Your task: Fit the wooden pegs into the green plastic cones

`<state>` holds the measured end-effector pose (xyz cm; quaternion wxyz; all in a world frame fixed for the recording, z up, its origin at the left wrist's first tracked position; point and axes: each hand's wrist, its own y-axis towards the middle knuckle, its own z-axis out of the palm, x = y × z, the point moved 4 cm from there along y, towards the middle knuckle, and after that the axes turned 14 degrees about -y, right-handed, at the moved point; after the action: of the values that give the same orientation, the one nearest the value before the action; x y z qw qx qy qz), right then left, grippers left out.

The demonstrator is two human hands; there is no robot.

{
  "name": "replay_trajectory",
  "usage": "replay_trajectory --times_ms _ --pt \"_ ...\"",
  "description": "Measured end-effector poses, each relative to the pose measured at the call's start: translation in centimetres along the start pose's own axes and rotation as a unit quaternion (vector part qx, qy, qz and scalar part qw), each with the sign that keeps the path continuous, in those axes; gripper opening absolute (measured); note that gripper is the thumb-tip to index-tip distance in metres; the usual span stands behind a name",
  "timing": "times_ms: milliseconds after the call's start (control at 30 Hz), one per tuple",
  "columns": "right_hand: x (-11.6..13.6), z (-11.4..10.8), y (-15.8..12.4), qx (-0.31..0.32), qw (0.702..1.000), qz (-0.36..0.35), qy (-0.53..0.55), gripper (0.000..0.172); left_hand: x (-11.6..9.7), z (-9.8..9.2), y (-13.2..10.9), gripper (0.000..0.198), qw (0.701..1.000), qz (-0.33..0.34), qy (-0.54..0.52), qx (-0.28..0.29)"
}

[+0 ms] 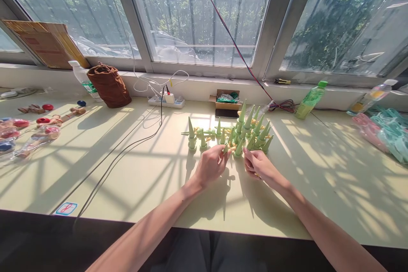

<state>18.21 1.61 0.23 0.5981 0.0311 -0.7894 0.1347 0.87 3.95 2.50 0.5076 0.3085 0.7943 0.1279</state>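
My left hand (pixel 213 165) is closed in a pinch on a small green spiked piece (pixel 225 148), which has a pale yellow part sticking out to the right. Just to its right, my right hand (pixel 259 166) is closed with the fingers curled in. A bit of yellow shows under those fingers, but what they hold is mostly hidden. Right behind both hands stands a cluster of green cone-topped pieces (pixel 247 124), with yellow bits among them. More such pieces stand to the left, including a tall green cone piece (pixel 191 134), and some lie on their sides.
A small open cardboard box (pixel 227 105) and a power strip (pixel 177 103) sit by the window. Cables cross the table (pixel 159 187). At left are wooden toys (pixel 47 121) and a brown bag (pixel 109 87); at right, a green bottle (pixel 310 101) and pink and teal plastic items (pixel 390 131).
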Motion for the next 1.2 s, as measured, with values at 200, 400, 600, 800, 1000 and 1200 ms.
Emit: replay_trajectory --times_ms 200,400,600,800,1000,1200 --pt "0.3 0.1 -0.2 -0.006 0.995 -0.051 -0.080 0.059 1.2 -1.2 0.6 0.032 0.995 -0.050 0.067 -0.051" --pt "0.1 0.5 -0.4 0.024 0.981 -0.078 -0.174 0.052 2.8 -1.2 0.7 0.019 0.988 -0.122 0.087 -0.044" --pt "0.4 0.7 -0.6 0.036 0.965 -0.109 -0.237 0.042 3.2 -1.2 0.8 0.003 0.988 -0.129 0.070 -0.048" --pt "2.0 1.8 -1.7 0.077 0.936 -0.146 -0.312 0.032 2.8 -1.4 0.8 0.015 0.990 -0.115 -0.001 -0.083" --pt "3.0 0.2 -2.5 0.013 0.879 -0.198 -0.433 0.023 1.4 -1.3 0.8 0.017 0.996 -0.052 0.016 -0.072" --pt "0.6 -5.6 -3.6 -0.231 0.830 -0.139 -0.489 0.028 0.2 1.7 -0.1 0.023 0.986 0.050 -0.011 0.161"
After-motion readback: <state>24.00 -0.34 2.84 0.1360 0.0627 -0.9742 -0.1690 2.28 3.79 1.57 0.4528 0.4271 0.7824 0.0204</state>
